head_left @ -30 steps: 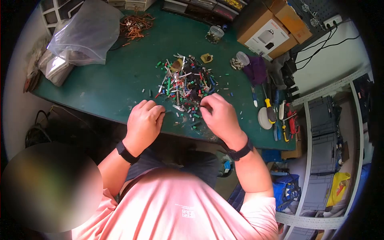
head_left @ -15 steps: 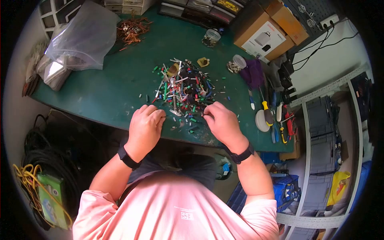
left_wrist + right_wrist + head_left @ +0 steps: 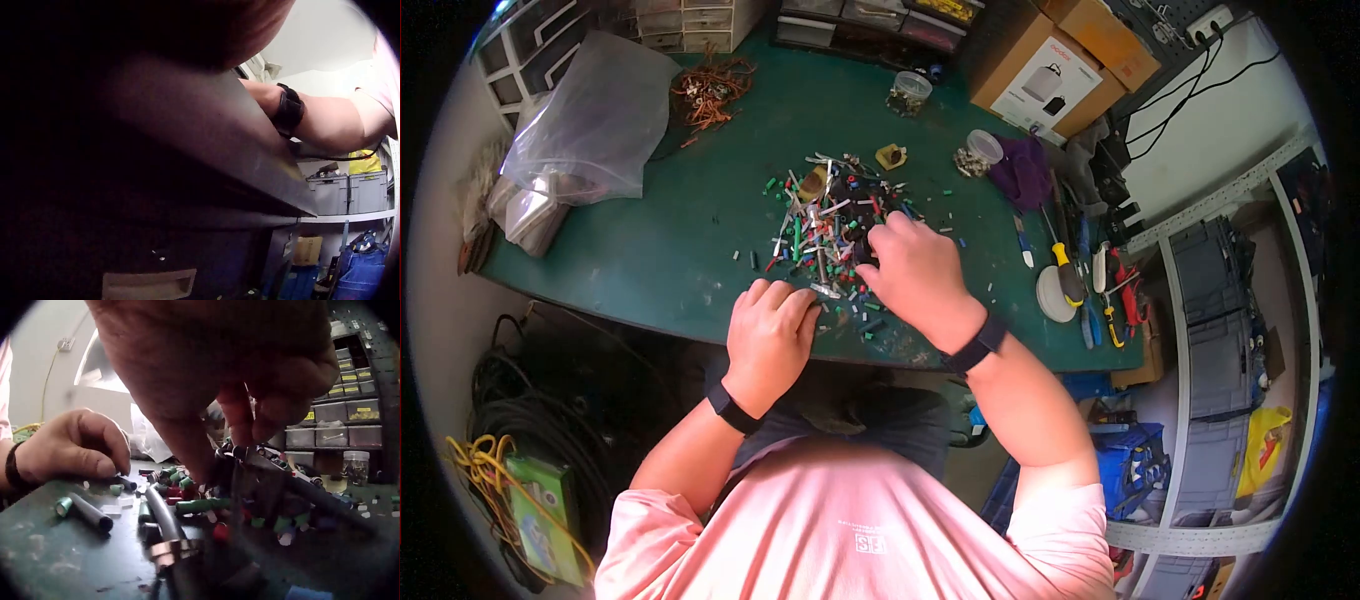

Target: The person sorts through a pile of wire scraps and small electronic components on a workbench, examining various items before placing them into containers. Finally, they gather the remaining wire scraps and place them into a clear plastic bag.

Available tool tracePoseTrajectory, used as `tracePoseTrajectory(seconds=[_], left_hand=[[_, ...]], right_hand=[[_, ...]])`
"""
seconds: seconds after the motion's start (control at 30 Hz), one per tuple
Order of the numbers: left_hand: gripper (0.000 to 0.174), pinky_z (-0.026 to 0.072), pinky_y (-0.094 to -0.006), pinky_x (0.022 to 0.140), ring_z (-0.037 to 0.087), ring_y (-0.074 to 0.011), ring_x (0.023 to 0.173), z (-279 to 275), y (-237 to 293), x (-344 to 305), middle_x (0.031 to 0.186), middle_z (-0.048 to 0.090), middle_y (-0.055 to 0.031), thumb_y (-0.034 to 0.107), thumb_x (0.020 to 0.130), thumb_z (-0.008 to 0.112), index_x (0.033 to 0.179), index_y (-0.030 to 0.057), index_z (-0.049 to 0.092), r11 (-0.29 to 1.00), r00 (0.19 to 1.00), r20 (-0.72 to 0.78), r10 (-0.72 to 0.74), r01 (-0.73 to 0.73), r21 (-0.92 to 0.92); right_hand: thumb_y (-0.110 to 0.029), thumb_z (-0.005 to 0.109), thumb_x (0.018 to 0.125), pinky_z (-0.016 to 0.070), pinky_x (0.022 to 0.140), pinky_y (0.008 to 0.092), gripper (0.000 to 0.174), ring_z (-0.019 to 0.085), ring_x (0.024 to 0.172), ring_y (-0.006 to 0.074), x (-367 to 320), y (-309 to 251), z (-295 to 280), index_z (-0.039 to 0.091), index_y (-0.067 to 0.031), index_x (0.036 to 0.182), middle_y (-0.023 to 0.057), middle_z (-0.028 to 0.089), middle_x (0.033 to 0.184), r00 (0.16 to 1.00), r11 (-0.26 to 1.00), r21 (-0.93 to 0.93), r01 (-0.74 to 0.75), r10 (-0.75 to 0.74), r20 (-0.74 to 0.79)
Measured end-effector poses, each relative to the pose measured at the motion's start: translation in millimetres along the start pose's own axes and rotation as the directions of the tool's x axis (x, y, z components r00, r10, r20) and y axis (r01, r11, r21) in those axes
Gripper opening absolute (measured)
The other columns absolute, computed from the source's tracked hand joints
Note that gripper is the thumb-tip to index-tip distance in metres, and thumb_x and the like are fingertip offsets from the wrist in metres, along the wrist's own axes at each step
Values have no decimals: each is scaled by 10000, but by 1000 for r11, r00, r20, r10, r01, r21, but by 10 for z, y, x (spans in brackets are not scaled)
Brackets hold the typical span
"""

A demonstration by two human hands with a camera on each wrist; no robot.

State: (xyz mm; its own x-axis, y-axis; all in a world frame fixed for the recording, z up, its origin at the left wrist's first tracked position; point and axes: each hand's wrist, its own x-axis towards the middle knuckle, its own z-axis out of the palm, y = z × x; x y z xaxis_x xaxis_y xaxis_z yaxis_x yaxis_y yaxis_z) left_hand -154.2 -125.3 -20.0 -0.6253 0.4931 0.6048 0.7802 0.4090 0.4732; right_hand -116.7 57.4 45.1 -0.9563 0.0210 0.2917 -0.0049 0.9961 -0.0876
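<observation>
Tabletop [image 3: 690, 205]: green, carries the pile [image 3: 825, 235] of small mixed parts, short coloured tubes among them. Right grip [image 3: 925, 268] has shifted from the pile's near-right edge to over its right side; reads as a fresh reach into the work. Fingers bent down at the dark pieces; grasping or not, cannot tell. Left grip [image 3: 768, 332] about unmoved, just off the pile's near-left edge, fingers curled, hold unclear. Dark tube [image 3: 129, 484] just by its fingertips

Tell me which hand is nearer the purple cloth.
Right. The right hand is over the pile, apart from the purple cloth, which lies beyond it to the right. The left hand is farther off, at the table's near edge.
</observation>
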Motion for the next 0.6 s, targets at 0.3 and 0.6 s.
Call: tracePoseTrajectory(seconds=[0.3,0.6], left_hand=[[123,438,-378,654,518,-280,714,-2,-5,-6,739,543,-72,63,699,694,801,61,624,1000,1000,12,14,-14,16],[124,435,-381,661,517,-278,731,7,-19,-29,743,535,-71,79,704,699,798,67,619,1000,1000,7,11,-11,27]], right_hand=[[-157,629,750,534,612,408,95,634,703,293,72,20,29,616,-63,754,120,582,820,996,995,-93,-45,37,-85],[-192,629,775,510,656,433,176,614,690,352,150,359,-112,662,-24,815,139,620,826,940,958,234,-168,227,-255]])
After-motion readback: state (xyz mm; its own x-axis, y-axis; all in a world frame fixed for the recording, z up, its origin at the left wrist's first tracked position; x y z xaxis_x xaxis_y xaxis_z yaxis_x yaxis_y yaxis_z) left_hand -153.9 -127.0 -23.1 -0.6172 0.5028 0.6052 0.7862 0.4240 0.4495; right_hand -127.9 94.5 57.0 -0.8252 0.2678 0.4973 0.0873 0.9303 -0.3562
